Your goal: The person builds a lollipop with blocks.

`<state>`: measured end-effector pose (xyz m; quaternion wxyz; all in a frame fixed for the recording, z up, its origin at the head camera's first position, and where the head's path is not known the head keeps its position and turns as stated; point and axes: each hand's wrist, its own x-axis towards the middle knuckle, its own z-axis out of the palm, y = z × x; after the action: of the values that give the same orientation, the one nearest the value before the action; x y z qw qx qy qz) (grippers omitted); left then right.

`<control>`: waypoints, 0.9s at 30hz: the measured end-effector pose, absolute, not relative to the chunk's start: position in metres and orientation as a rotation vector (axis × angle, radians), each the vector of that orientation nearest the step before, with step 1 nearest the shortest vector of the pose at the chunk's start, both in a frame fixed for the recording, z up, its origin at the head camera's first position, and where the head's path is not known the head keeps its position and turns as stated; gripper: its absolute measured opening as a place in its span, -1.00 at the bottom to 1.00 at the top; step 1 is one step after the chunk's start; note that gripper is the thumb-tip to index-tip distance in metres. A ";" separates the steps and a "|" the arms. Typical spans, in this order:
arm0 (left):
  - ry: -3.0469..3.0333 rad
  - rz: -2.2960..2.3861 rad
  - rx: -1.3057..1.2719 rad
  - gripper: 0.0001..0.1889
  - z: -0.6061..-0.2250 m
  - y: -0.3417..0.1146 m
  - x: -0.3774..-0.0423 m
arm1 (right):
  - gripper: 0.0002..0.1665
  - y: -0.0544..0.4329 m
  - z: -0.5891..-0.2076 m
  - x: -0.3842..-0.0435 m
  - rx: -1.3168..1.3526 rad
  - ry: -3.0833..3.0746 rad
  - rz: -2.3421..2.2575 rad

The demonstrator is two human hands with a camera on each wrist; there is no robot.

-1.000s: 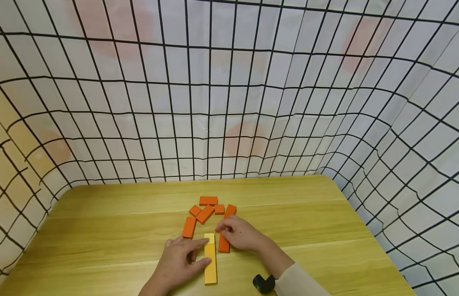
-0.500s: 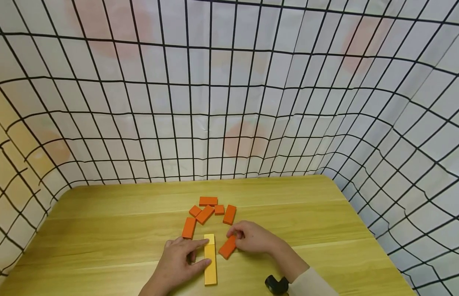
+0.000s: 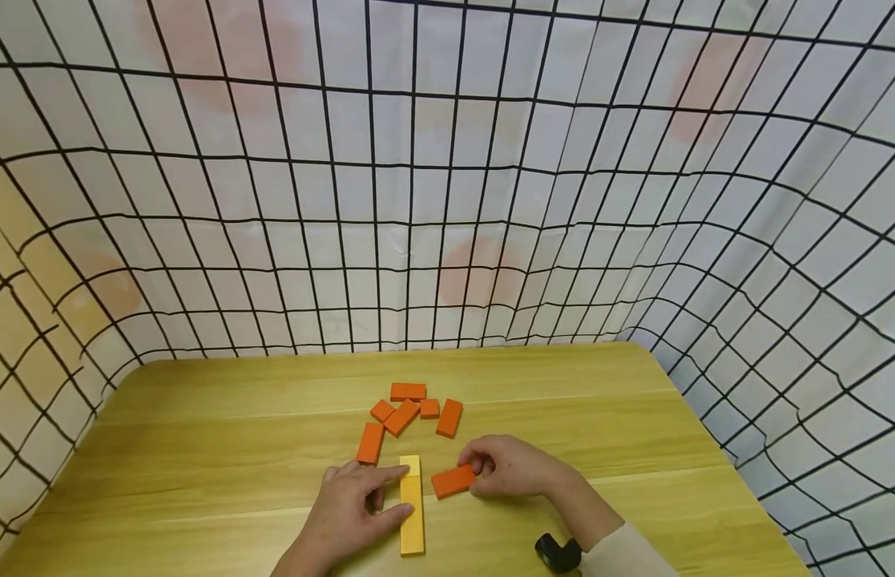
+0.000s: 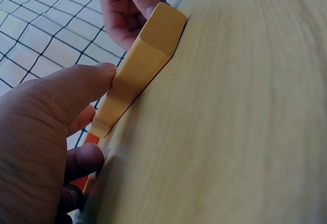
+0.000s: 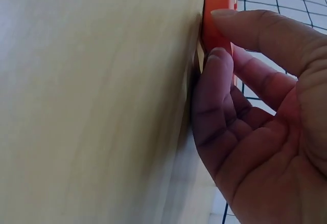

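A long yellow block (image 3: 413, 529) and a small yellow block (image 3: 411, 462) lie end to end on the table. My left hand (image 3: 349, 506) is beside them, its index fingertip on the small one and its thumb against the long one's left side. In the left wrist view the thumb touches the side of the yellow block (image 4: 138, 65) without wrapping round it. To the right, my right hand (image 3: 518, 469) pinches an orange block (image 3: 452, 482) by its right end, low over the table; in the right wrist view thumb and fingertips meet on the orange block (image 5: 218, 29).
Behind the hands lie several loose orange blocks (image 3: 402, 417), with one upper-right orange block (image 3: 449, 418) and one left orange block (image 3: 371, 443) near my left fingers. Black netting (image 3: 447, 224) over pale sheeting borders the wooden table (image 3: 606, 401). A black device (image 3: 558, 553) sits by the right wrist.
My right hand has moved right with the orange block, away from the yellow ones, and the block has turned from lengthwise to nearly crosswise. The left hand has kept its place.
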<state>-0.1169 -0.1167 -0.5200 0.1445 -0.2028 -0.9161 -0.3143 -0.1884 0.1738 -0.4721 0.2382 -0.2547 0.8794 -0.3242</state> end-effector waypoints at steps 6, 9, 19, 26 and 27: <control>-2.640 -0.899 -0.587 -0.52 -0.521 -0.117 -0.117 | -0.73 0.176 -0.474 -0.191 -0.654 2.443 -0.916; -2.640 -0.899 -0.587 -0.52 -0.521 -0.117 -0.117 | -0.74 0.176 -0.475 -0.192 -0.630 2.472 -0.933; -2.635 -0.895 -0.589 -0.52 -0.520 -0.116 -0.117 | -0.73 0.166 -0.476 -0.201 -0.642 2.623 -0.879; -2.637 -0.909 -0.594 -0.53 -0.519 -0.117 -0.117 | -0.71 0.152 -0.477 -0.208 -0.630 2.672 -0.854; -2.637 -0.914 -0.594 -0.53 -0.519 -0.117 -0.117 | -0.70 0.150 -0.477 -0.209 -0.628 2.679 -0.853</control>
<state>-0.1170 -0.1166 -0.5191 0.1437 -0.2061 -0.9146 -0.3169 -0.2091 0.1500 -0.4774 0.1302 -0.2160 0.9221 -0.2936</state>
